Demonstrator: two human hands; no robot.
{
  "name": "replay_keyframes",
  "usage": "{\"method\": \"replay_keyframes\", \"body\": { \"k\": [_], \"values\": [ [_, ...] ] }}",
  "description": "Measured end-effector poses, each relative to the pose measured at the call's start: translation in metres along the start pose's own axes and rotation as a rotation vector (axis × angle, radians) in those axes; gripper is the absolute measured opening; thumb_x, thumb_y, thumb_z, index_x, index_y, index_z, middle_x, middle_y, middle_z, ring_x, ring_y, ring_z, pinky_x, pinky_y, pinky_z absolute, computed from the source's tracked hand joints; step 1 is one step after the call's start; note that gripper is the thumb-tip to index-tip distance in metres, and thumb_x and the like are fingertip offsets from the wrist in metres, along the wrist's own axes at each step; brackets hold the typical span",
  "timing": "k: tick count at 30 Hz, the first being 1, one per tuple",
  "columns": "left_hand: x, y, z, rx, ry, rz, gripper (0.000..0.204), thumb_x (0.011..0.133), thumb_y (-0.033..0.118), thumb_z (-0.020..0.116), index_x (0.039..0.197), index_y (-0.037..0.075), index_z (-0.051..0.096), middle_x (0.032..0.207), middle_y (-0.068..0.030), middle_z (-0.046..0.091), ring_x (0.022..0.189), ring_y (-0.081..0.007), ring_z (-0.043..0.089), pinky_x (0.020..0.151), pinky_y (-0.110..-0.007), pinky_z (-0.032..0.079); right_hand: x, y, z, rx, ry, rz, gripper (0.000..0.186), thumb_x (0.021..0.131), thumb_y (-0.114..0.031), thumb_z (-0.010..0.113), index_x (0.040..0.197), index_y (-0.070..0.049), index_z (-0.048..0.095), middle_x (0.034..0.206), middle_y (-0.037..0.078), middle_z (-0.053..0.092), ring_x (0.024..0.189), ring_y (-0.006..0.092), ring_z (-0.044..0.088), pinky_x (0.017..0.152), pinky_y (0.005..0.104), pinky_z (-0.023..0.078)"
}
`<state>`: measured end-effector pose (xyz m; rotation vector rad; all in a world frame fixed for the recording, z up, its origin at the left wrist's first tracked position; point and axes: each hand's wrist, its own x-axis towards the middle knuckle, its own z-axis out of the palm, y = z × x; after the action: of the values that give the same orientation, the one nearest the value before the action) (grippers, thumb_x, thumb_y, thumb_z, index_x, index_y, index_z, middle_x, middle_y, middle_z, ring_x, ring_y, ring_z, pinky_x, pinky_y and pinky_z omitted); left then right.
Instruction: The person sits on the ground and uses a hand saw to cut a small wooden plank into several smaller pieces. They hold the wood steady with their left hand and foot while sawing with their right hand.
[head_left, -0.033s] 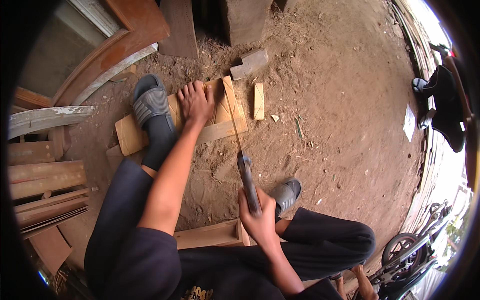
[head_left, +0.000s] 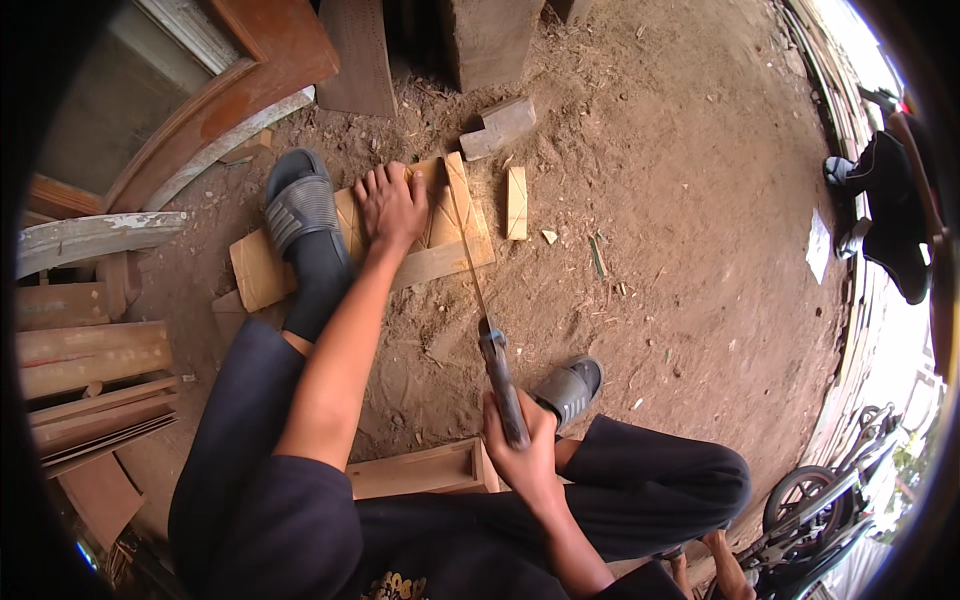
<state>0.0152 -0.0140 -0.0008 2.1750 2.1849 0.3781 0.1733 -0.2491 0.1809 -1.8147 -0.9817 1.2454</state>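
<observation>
My left hand presses on a pale wooden board scored with diagonal lines, its fingers gripping at the far edge. My sandalled left foot rests across the same board. My right hand is closed round the handle of a saw; the thin blade reaches up across the board's right part, beside a narrow raised strip of wood. A small loose offcut with lines on it lies just right of the board.
A framed panel and stacked wood lie left, grey blocks beyond the board, a wooden box below. Right are dirt ground, a two-wheeler, dark objects and another person's limb at lower right.
My right hand and the saw have slid back toward me and slightly right, drawing the blade along the board. My left hand and foot stay in place.
</observation>
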Motion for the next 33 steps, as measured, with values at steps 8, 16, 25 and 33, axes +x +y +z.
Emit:
{"method": "replay_keyframes", "body": {
  "k": [8,16,25,33],
  "values": [
    [0.001,-0.007,0.012,-0.012,0.067,0.032,0.035,0.095,0.037,0.045,0.098,0.004,0.055,0.099,-0.0189,0.059,0.100,-0.0337,0.053,0.094,-0.047,0.033,0.067,-0.010,0.028,-0.076,0.011,-0.027,0.026,0.090,-0.014,0.062,0.074,0.004,0.054,0.055,0.014,0.045,0.051,0.0147,0.044,0.049,0.0349,0.039],
    [0.004,-0.005,0.010,-0.010,0.113,0.041,0.033,0.095,0.035,0.047,0.096,0.004,0.056,0.095,-0.0181,0.059,0.098,-0.0336,0.054,0.092,-0.046,0.034,0.035,-0.005,0.017,-0.048,0.020,0.001,0.023,0.090,-0.012,0.063,0.073,0.002,0.056,0.053,0.010,0.043,0.053,0.0087,0.041,0.049,0.0320,0.038],
    [0.005,0.003,0.004,-0.016,0.074,0.027,0.033,0.094,0.036,0.048,0.097,0.004,0.056,0.097,-0.0184,0.059,0.099,-0.0337,0.054,0.094,-0.047,0.034,-0.022,0.007,-0.008,-0.059,0.038,-0.073,0.025,0.090,-0.011,0.063,0.071,0.002,0.055,0.053,0.010,0.046,0.050,0.0071,0.040,0.047,0.0323,0.037],
    [0.001,-0.009,0.010,-0.007,0.064,0.038,0.033,0.094,0.036,0.047,0.099,0.005,0.056,0.097,-0.0176,0.059,0.099,-0.0335,0.053,0.094,-0.047,0.034,0.063,0.002,0.029,-0.094,0.029,-0.108,0.027,0.089,-0.011,0.063,0.069,0.002,0.052,0.053,0.008,0.046,0.052,0.0093,0.040,0.046,0.0337,0.035]
  ]
}}
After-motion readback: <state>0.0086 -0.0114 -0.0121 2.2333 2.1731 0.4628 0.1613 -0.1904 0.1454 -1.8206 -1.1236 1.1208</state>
